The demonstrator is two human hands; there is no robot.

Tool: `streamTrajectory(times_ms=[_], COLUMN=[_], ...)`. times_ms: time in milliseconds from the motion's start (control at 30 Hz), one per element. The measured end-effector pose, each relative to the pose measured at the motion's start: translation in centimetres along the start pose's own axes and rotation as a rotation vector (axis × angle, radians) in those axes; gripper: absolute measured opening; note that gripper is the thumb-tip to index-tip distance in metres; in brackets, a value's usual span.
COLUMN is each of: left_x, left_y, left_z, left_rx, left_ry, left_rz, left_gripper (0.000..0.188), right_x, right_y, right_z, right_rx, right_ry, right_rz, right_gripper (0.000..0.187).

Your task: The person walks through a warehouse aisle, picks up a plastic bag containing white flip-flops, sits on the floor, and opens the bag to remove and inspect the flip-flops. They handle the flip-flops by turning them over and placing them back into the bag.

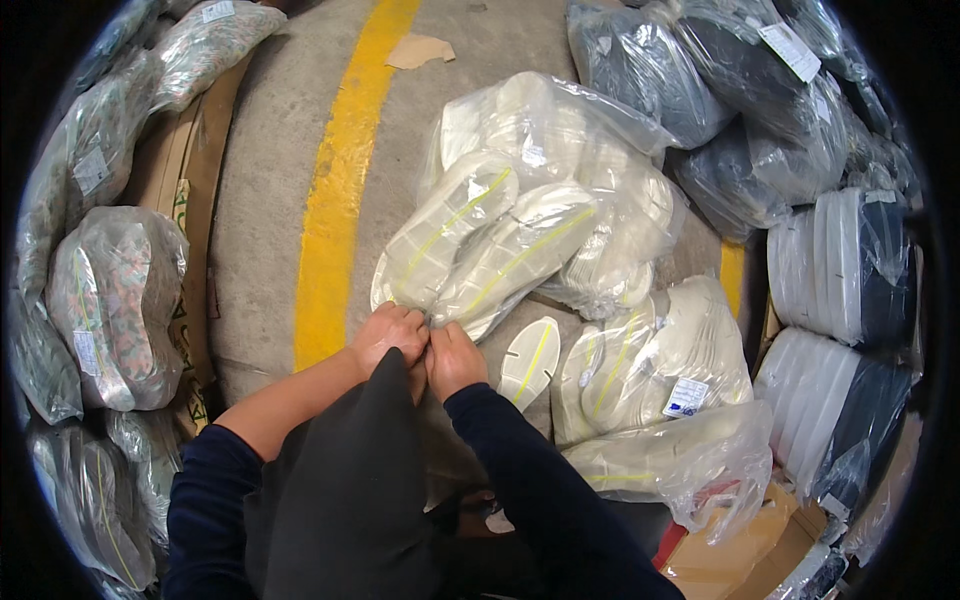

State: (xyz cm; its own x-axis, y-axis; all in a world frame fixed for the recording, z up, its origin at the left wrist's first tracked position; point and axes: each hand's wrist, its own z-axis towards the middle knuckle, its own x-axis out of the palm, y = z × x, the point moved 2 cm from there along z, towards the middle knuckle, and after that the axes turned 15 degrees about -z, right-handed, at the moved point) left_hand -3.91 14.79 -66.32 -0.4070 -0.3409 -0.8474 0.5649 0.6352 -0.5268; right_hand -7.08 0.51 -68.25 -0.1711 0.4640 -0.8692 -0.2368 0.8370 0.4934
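Left fingers [412, 316], right fingers [434, 350]: pinching clear bag [515, 250] at near edge | floor [262, 240] stretches left

Looks like you've got two hands [392, 335], one loose sole [530, 360], one torn scrap [420, 51], and plastic bags [535, 150] I can't fully count.

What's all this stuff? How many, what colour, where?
Floor: one, grey, centre
Floor stripes: two, yellow, left and right
Bagged soles: several, cream, middle and lower right
Loose sole: one, cream, lower middle
Dark bags: several, grey, upper right
Bagged stacks: two, white and navy, right
Patterned bags: several, multicoloured, left
Cardboard: several, brown, top, left, lower right
Dark garment: one, charcoal, bottom
Sleeves: two, navy, bottom
Left hand: one, bare, at middle bag
Right hand: one, bare, beside it
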Motion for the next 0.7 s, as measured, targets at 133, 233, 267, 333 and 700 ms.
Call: streamTrajectory(times_ms=[133,233,267,333,700], left_x=[-0.3,-0.8,-0.9,-1.4,-2.6], left_y=[0.9,1.0,0.9,0.7,0.1], left_z=[-0.1,-0.5,-0.6,-0.9,-1.0], left_rx=[-0.066,-0.228,-0.296,-0.358,-0.438], left_ry=[-0.105,-0.237,-0.245,-0.263,-0.070], left_rz=[-0.247,-0.430,-0.495,-0.570,-0.479], left_gripper=[0.011,0.014,0.015,0.015,0.015], right_x=[-0.6,-1.2,-1.4,-1.7,-2.0], right_y=[0.4,0.9,1.1,1.3,0.6], right_z=[-0.3,0.0,0.2,0.7,1.0], right_rx=[0.026,0.035,0.039,0.030,-0.182], right_ry=[-0.027,-0.022,-0.033,-0.007,0.138], right_rz=[0.041,0.042,0.049,0.075,0.088], right_gripper=[0.015,0.016,0.016,0.014,0.006])
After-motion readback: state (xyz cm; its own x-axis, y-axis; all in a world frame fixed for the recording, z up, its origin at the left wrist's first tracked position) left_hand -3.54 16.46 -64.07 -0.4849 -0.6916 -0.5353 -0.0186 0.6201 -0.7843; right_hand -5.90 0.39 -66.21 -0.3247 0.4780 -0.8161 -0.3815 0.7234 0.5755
